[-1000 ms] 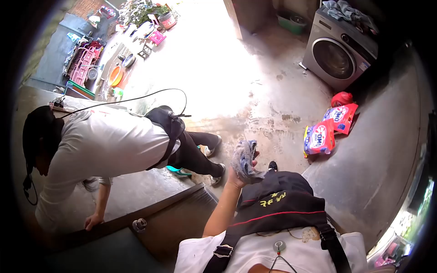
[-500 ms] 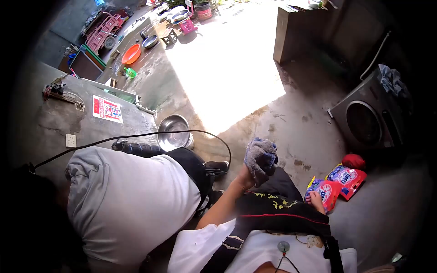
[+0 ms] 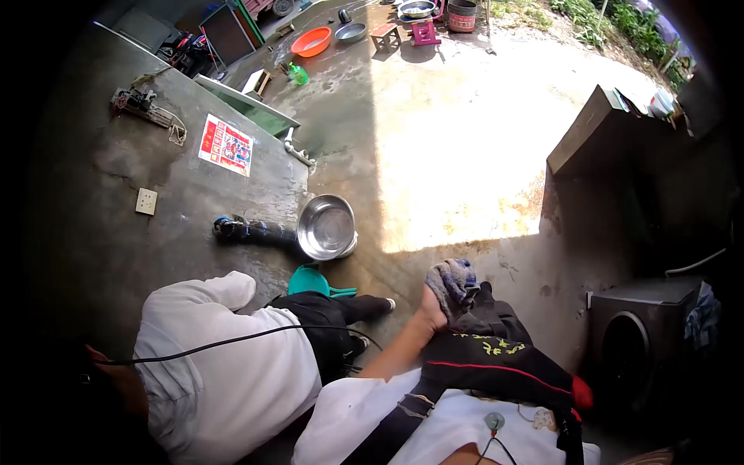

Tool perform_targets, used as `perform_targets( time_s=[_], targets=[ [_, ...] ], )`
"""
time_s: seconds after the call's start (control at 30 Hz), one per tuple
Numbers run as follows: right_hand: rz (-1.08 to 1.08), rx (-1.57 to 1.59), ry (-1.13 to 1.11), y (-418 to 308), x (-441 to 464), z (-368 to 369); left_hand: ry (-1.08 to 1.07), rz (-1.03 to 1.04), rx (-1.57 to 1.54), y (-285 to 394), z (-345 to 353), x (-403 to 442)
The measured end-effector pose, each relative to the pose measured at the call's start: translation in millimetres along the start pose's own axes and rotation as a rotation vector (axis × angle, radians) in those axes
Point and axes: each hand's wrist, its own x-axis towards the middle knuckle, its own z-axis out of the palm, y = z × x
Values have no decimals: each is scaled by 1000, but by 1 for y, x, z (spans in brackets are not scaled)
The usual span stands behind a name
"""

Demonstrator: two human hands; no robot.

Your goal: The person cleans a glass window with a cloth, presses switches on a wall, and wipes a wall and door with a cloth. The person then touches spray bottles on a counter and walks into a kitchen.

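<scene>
A crumpled grey and blue cloth (image 3: 452, 285) is bunched in my left hand (image 3: 432, 308), held out in front of my black bag (image 3: 500, 364). The fingers are mostly covered by the cloth. My right hand does not show in the current view. To the left of my arm, a person in a white top (image 3: 225, 364) bends over, close beside me.
A steel basin (image 3: 326, 227) stands by the wall near a teal plastic item (image 3: 308, 280). At the right is a washing machine (image 3: 647, 341); a cabinet (image 3: 593, 128) stands behind it. An orange basin (image 3: 311, 42) and a stool (image 3: 384, 33) are farther off.
The view has swung rightward and away from the detergent bags. My right hand, seen by those bags half a second ago, has left view. The cloth stays in my left hand.
</scene>
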Motion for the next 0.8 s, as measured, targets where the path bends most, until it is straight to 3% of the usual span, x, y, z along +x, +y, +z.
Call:
perform_targets(
  time_s=[0.03,0.1,0.13,0.17,0.23,0.3,0.4,0.43,0.5,0.57,0.63,0.7,0.77,0.8],
  targets=[
    [-17,16,16,-25,19,-22,-5,23,-4,1,21,8],
    [-77,47,29,-76,67,-64,34,254,420,6,62,16],
    [-175,-97,138,-133,56,-69,-98,99,4,17,50,35],
    [-271,-245,246,-211,28,-65,-91,113,-17,22,46,45],
    [-449,-237,295,-293,91,-73,-151,198,25,33,38,62],
    [-635,-107,178,-401,102,-38,-81,253,-131,43,27,75],
    [-777,-97,-5,-552,30,67,136,347,-152,80,45,76],
    [-844,-138,-69,-586,14,102,177,393,-195,94,38,83],
    [-985,-305,-120,-635,-10,170,-44,404,-201,123,-4,98],
    [-1088,-500,-193,-668,-20,225,147,482,-270,155,1,112],
    [-1088,-639,-230,-687,-9,263,121,502,-311,192,-2,135],
    [-914,-663,-277,-696,21,276,117,525,-357,229,-11,157],
    [-622,-650,-225,-692,65,268,-473,403,-341,276,-18,183],
    [-513,-651,-177,-690,88,258,-226,435,-300,295,-19,185]
  ],
)
